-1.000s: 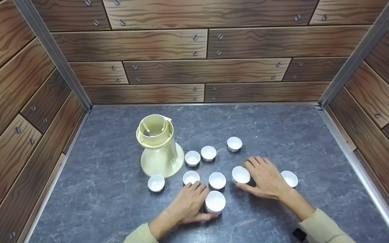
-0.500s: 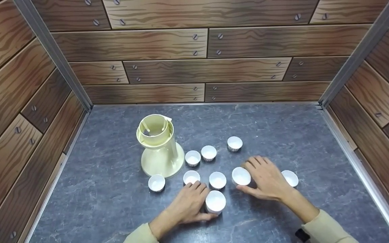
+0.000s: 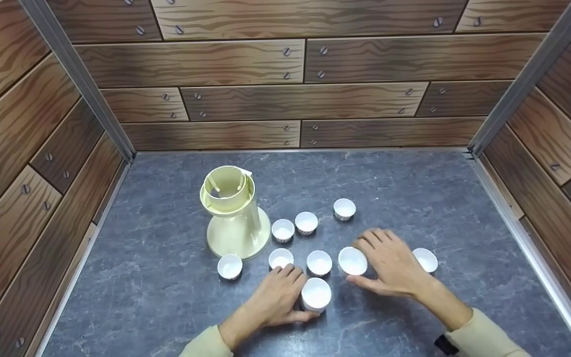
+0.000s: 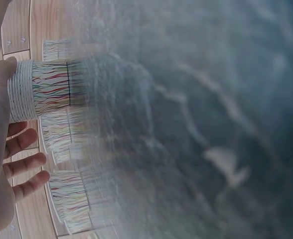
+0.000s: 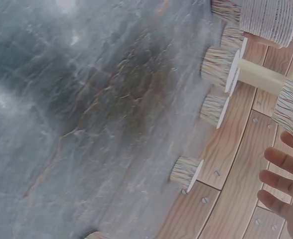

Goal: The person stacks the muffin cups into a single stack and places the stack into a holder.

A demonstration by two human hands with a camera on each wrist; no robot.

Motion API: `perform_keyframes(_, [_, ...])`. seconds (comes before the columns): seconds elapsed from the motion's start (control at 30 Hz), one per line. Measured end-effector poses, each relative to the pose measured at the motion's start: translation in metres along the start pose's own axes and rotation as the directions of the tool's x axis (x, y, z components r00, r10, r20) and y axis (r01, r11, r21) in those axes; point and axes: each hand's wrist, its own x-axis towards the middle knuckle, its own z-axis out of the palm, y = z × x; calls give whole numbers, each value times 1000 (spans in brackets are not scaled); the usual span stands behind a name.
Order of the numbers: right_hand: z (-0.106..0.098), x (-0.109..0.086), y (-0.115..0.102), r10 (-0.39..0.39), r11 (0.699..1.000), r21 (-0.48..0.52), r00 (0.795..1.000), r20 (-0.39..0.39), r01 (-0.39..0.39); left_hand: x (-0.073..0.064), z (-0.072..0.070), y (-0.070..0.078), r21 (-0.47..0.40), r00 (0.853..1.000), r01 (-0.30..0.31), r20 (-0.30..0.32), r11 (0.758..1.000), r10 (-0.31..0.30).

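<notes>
Grey marbled tabletop (image 3: 166,297) meets printed wood-plank walls (image 3: 216,62). At the near centre, the left hand (image 3: 276,297) grips a ribbed stack of white round cups (image 3: 316,294); far-right of it, the right hand (image 3: 392,263) pinches one white cup with wavy coloured streaks (image 3: 353,261), raised. Such thin-looking walls probably want light pressure and a level rim.

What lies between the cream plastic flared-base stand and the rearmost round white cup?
The head view shows a small white cup by the stand, then a second white cup, then bare grey marbled tabletop up to the rearmost cup.
</notes>
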Motion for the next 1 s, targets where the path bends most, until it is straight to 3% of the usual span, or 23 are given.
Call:
perform_keyframes(0.53, [-16,7,-24,-62,996,54,997,-40,64,1,0,0,26,1000,3,14,1000,-3])
perform_keyframes(1.0, [-16,10,-42,-116,982,139,991,-73,125,1,1,0,11,1000,-2,20,1000,2])
